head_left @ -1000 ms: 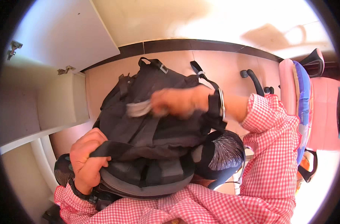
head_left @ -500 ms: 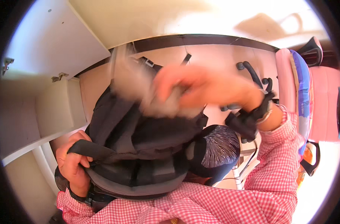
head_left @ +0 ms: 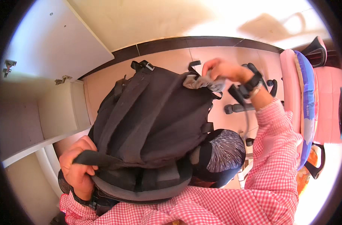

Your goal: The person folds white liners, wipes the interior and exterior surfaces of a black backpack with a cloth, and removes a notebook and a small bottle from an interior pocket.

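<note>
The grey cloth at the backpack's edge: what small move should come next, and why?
Perhaps spread the grey cloth flatter against the black backpack: the right hand has it bunched at the far right edge, while the left hand grips a black strap at the near end, which should help steady the backpack.

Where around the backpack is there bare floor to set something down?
Bare floor shows between the backpack and the dark skirting, and another strip between backpack and cabinet. It is crowded at the backpack's far right corner: right hand, grey cloth, chair legs.

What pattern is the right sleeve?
Red and white checks on the sleeve; best in the head view.
</note>
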Tool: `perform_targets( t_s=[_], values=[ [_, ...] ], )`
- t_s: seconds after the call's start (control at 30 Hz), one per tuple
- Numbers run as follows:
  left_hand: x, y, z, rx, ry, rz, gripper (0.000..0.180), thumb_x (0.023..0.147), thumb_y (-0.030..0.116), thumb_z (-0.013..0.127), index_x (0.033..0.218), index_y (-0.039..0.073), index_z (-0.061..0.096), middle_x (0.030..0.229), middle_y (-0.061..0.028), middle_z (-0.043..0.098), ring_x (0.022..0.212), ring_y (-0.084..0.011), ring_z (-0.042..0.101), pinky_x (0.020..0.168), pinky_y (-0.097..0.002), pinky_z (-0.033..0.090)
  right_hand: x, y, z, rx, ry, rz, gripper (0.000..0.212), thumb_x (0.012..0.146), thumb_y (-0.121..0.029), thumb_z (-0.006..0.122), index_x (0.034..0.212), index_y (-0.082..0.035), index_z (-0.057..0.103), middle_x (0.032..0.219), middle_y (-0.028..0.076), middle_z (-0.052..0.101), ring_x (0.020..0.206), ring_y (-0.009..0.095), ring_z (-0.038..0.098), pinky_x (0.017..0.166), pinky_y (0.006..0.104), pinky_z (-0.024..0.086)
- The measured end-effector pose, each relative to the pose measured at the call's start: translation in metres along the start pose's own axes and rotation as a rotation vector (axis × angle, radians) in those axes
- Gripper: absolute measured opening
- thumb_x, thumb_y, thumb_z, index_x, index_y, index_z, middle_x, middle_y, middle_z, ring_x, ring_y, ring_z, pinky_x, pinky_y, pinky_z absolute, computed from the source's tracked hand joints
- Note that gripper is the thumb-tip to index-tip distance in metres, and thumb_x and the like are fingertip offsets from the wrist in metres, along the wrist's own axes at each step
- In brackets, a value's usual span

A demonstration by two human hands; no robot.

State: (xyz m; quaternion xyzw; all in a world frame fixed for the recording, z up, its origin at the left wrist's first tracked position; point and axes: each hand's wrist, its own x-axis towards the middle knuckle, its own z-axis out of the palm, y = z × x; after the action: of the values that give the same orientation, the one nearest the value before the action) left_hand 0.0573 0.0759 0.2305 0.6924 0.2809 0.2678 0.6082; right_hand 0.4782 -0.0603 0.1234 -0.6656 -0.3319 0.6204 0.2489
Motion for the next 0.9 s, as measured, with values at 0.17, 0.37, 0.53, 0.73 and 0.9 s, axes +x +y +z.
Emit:
perform_targets(
  t_s=[0.17, 0.37, 0.53, 0.73, 0.9],
  values=[
    [0.000, 0.003, -0.005, 0.030, -0.124, 0.043, 0.015, 0.051, 0.014, 0.049, 0.043, 0.004, 0.041, 0.050, -0.0091, 0.049, 0.051, -0.0197, 0.043, 0.047, -0.0280, 0.031, 0.011, -0.091, 0.026, 0.326, 0.045, -0.428, 0.027, 0.075, 0.000, 0.050, 0.100, -0.005, 0.058, 0.086, 0.003, 0.060, 0.074, 0.011, 0.056, 0.066, 0.0230, 0.048],
    [-0.001, -0.002, -0.008, 0.020, -0.069, 0.027, 0.015, 0.051, 0.014, 0.049, 0.043, 0.003, 0.043, 0.050, -0.0091, 0.049, 0.050, -0.0199, 0.043, 0.046, -0.0280, 0.031, 0.089, -0.062, 0.175, -0.499, -0.588, -0.688, 0.021, 0.073, -0.002, 0.059, 0.093, -0.009, 0.062, 0.089, 0.005, 0.061, 0.086, 0.021, 0.058, 0.076, 0.0325, 0.045],
    [-0.001, -0.005, -0.004, 0.024, -0.047, -0.036, 0.016, 0.054, 0.012, 0.048, 0.043, 0.003, 0.042, 0.050, -0.0099, 0.049, 0.050, -0.0200, 0.043, 0.047, -0.0276, 0.031, 0.141, 0.006, 0.099, -0.640, -0.322, -0.493, 0.024, 0.070, 0.002, 0.055, 0.088, -0.009, 0.064, 0.091, 0.009, 0.064, 0.091, 0.026, 0.060, 0.079, 0.0345, 0.047],
    [-0.007, -0.003, -0.008, 0.046, -0.034, 0.027, 0.016, 0.055, 0.012, 0.047, 0.044, 0.003, 0.038, 0.050, -0.0093, 0.047, 0.050, -0.0203, 0.041, 0.048, -0.0281, 0.030, 0.157, 0.027, 0.030, -0.827, 0.112, -0.148, 0.024, 0.071, 0.003, 0.050, 0.086, -0.008, 0.065, 0.084, 0.013, 0.065, 0.083, 0.028, 0.061, 0.074, 0.0347, 0.048],
    [-0.003, -0.006, -0.002, 0.052, -0.051, -0.049, 0.015, 0.056, 0.010, 0.046, 0.044, 0.003, 0.038, 0.051, -0.0096, 0.047, 0.053, -0.0196, 0.040, 0.049, -0.0278, 0.030, 0.132, -0.005, 0.080, -0.520, 0.195, -0.363, 0.013, 0.077, -0.004, 0.054, 0.089, -0.007, 0.060, 0.079, 0.006, 0.062, 0.076, 0.018, 0.057, 0.070, 0.0307, 0.046]
  ],
)
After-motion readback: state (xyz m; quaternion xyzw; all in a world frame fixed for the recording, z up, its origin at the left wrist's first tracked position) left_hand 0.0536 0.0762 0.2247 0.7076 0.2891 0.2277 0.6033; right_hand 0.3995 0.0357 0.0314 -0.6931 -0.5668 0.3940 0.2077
